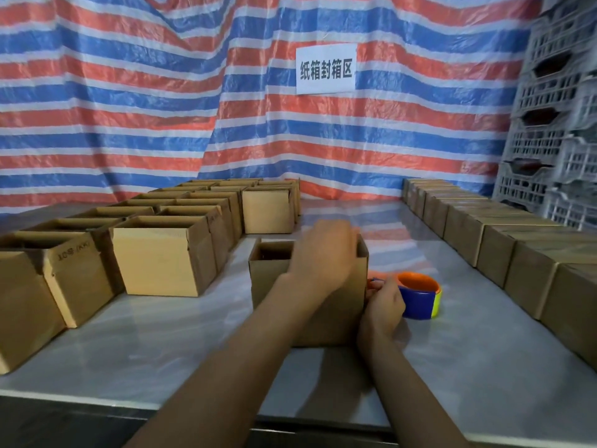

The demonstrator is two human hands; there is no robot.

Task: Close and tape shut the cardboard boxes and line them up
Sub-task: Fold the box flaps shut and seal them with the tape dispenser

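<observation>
An open cardboard box (pixel 271 279) stands in the middle of the table in front of me. My left hand (pixel 323 253) lies over its top right part, fingers bent over the far right edge, covering a flap. My right hand (pixel 384 305) is beside the box's right wall and grips the handle of a tape dispenser (pixel 420 299), blue, orange and yellow, which rests on the table.
Several open boxes (pixel 161 253) stand in rows on the left. A line of closed boxes (pixel 504 240) runs along the right side. The pale table (pixel 161 344) has bare room near its front edge. Grey plastic crates (pixel 555 124) are stacked at right; a striped tarp hangs behind.
</observation>
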